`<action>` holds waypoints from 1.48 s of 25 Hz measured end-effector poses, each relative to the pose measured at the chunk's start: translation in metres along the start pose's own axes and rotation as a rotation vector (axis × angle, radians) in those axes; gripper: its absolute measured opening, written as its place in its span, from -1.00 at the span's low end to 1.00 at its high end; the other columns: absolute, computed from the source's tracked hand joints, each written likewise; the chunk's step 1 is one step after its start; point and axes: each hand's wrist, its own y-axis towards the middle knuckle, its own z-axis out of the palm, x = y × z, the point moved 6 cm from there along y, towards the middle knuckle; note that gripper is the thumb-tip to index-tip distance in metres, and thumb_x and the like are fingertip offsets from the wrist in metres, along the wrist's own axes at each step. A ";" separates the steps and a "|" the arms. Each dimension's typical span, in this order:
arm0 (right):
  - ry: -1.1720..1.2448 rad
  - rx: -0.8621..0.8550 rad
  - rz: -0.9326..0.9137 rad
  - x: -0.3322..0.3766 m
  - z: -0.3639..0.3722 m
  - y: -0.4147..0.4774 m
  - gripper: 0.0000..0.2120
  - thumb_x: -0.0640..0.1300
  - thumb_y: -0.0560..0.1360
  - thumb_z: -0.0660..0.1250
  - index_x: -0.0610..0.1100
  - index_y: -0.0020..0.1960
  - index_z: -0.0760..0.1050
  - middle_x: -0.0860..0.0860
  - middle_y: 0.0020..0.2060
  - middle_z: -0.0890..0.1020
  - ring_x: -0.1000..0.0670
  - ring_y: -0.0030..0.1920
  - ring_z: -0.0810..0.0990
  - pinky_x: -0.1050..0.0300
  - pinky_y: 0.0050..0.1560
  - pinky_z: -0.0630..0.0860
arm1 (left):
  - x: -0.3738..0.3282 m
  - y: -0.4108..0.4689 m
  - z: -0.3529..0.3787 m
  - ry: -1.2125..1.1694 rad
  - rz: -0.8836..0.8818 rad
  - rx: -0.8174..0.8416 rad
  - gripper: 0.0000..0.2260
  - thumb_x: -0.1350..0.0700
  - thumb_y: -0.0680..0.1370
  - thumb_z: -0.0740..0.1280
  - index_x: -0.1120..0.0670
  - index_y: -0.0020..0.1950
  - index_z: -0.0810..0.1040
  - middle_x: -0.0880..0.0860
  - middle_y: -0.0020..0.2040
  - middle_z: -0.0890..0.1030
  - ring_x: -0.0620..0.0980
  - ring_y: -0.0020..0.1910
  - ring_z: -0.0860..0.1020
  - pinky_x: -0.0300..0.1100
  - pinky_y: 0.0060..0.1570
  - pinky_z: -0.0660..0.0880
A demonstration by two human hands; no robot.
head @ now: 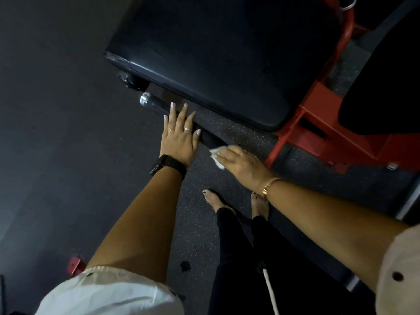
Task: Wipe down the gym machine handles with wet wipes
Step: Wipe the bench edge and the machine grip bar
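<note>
Handle [156, 105] under left hand [179, 136], right hand [242, 165] gripping wipe [216, 155], seat edge [193, 93] close

Black padded seat [216, 53] on a red frame [341, 146] above speckled rubber floor [195, 235]

Glossy black vinyl pad [216, 53], shiny metal-capped matt handle [156, 105], speckled rubber floor [238, 137], painted red frame [318, 133].

hands [178, 138] [241, 163]: 2 | wipe [216, 156]: 1 | handle [156, 105]: 1 | seat pad [216, 53]: 1 | feet [216, 198] [260, 204]: 2
</note>
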 end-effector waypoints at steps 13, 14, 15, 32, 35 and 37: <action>0.199 0.055 0.582 -0.034 0.010 -0.023 -0.53 -0.37 0.49 0.26 -0.19 0.39 0.40 -0.18 0.08 0.61 -0.19 0.01 0.59 0.00 0.02 0.55 | -0.043 -0.015 0.024 0.077 0.310 -0.130 -0.57 0.00 0.60 0.05 0.12 0.41 0.41 0.10 0.40 0.44 0.13 0.46 0.27 0.09 0.47 -0.07; 0.200 0.135 0.683 -0.042 0.015 -0.036 -0.54 -0.36 0.52 0.23 -0.16 0.40 0.39 -0.19 0.09 0.60 -0.18 0.04 0.58 0.01 0.06 0.54 | -0.044 -0.015 0.024 0.079 0.300 -0.139 -0.57 0.01 0.60 0.06 0.12 0.41 0.41 0.10 0.40 0.44 0.13 0.46 0.27 0.08 0.48 -0.09; 0.221 0.205 0.789 -0.048 0.019 -0.042 -0.56 -0.34 0.54 0.19 -0.14 0.40 0.39 -0.20 0.11 0.59 -0.19 0.07 0.58 0.01 0.09 0.53 | -0.044 -0.015 0.024 0.075 0.289 -0.148 -0.57 0.02 0.60 0.06 0.12 0.41 0.41 0.10 0.39 0.44 0.13 0.46 0.27 0.07 0.48 -0.10; 0.255 -0.189 0.544 0.023 -0.037 0.101 -0.63 -0.37 0.48 0.27 -0.23 0.28 0.51 -0.22 0.20 0.57 -0.22 0.20 0.55 -0.03 0.13 0.52 | 0.016 0.004 0.026 -2.236 -1.066 -0.391 -0.51 -0.14 0.64 -0.02 0.10 0.44 0.35 0.10 0.32 0.49 0.08 0.31 0.44 -0.06 0.29 0.39; 0.099 -0.180 0.361 0.032 -0.011 0.105 -0.62 -0.42 0.38 0.37 -0.27 0.19 0.56 -0.25 0.18 0.58 -0.26 0.17 0.57 -0.08 0.11 0.53 | 0.024 0.000 0.020 -2.481 -1.007 -0.303 -0.42 -0.21 0.60 -0.04 0.17 0.40 0.37 0.15 0.29 0.48 0.17 0.35 0.41 0.09 0.39 0.29; 0.106 -0.228 0.279 0.030 -0.007 0.125 -0.63 -0.42 0.36 0.40 -0.29 0.16 0.57 -0.27 0.15 0.59 -0.27 0.13 0.59 -0.10 0.06 0.55 | 0.031 0.003 0.016 -2.567 -0.968 -0.233 -0.42 -0.24 0.59 -0.05 0.18 0.31 0.39 0.14 0.27 0.47 0.23 0.36 0.40 0.14 0.40 0.27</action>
